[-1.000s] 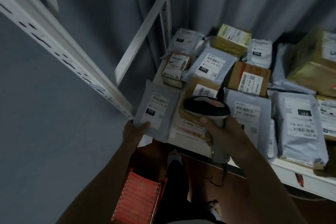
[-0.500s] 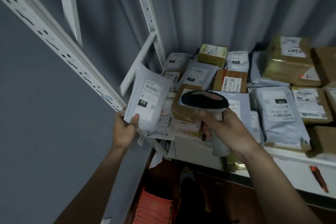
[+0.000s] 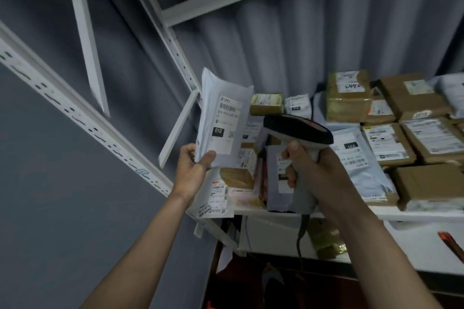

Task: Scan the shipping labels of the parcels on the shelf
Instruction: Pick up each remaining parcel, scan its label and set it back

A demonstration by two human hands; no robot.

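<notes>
Holding a mailer up to the scanner, head view.
Left hand pinches the mailer by its lower edge, raised clear of the shelf, label toward the camera. Right hand has fingers wrapped round the scanner grip. Best to tilt the barcode squarely at the scanner's nose and hold steady.

two hands, one scanner, one lifted parcel, many shelved.
</notes>
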